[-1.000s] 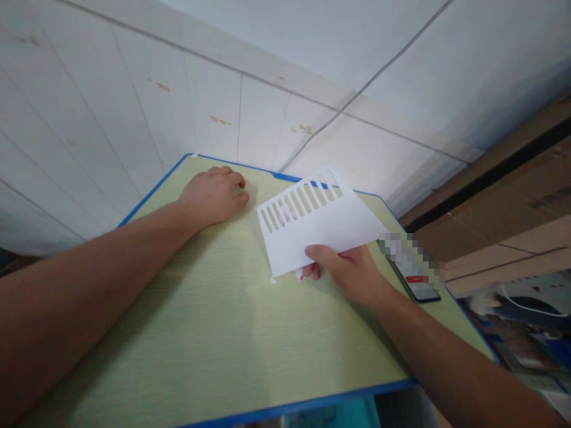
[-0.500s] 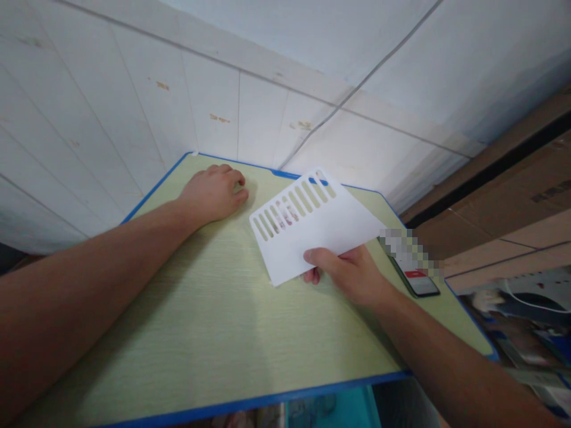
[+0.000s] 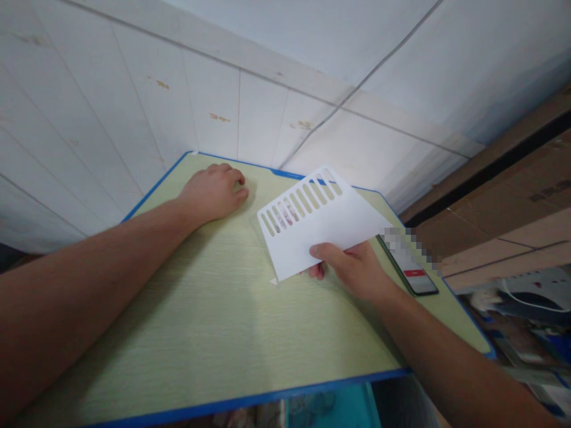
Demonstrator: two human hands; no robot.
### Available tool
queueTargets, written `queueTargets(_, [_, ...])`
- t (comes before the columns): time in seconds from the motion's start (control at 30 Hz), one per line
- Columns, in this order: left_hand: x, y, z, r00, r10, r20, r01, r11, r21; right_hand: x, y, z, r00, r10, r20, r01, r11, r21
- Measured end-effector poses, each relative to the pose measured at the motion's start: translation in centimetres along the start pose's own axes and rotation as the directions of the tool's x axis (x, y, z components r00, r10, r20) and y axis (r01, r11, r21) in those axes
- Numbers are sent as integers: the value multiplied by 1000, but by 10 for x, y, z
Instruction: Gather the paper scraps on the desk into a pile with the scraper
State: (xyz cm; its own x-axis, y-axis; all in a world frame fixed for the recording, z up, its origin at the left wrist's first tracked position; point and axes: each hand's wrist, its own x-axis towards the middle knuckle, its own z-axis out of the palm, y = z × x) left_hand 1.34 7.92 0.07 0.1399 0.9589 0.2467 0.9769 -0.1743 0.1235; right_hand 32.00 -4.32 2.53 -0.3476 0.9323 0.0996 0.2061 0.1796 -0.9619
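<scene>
My right hand (image 3: 357, 267) grips the near edge of a white slotted card (image 3: 307, 232), thumb on top and fingers beneath. A row of long rounded slots runs along the card's far edge. Green tabletop shows through most of them, and a patterned patch in a few on the left. A pale corner of another thin piece pokes out below the card's near left corner; what it belongs to is hidden. My left hand (image 3: 216, 190) rests on the table left of the card, fingers loosely curled, thumb apart from the forefinger, nothing visible between them.
The pale green table (image 3: 200, 321) has a blue rim and stands against a white panelled wall (image 3: 263, 113). A phone (image 3: 419, 279) lies right of the card. Cardboard boxes (image 3: 504, 196) line the right side. A teal bin (image 3: 334, 407) shows under the front edge.
My right hand has shifted the card slightly right and away from me, uncovering more of the pale corner beneath it. My left hand stays put.
</scene>
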Motion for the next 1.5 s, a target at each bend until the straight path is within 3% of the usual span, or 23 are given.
queueTargets(0.33, [1,-3,2,1000,0,-15,0,1000,-12,-6,-4,-5,1000,-15,-26,13,997,-81])
queueTargets(0.47, [0,0,0,1000,0,1,0,1000,-7,-8,-3,-7,997,4,80,2,997,-73])
queueTargets(0.6, [-1,3,-3,1000,-6,3,6,1000,-10,-10,-3,-6,999,-11,42,13,999,-49])
queueTargets(0.77, [0,-1,1,1000,0,-8,0,1000,-7,-18,-3,-2,968,78,240,-89,995,37])
queueTargets(0.93, [0,-2,3,1000,22,-13,-22,1000,-10,-23,-4,5,946,101,308,-128,989,68])
queueTargets(1.13, [-1,2,0,1000,-15,7,16,997,-73,-33,-9,17,881,50,471,-131,981,142])
queueTargets(1.37, [-3,6,-3,1000,4,-2,-4,998,-70,-40,-12,22,850,6,527,-124,974,190])
queueTargets(1.5, [-5,11,-7,1000,-10,18,11,999,-33,-42,-17,22,858,51,510,-151,976,157])
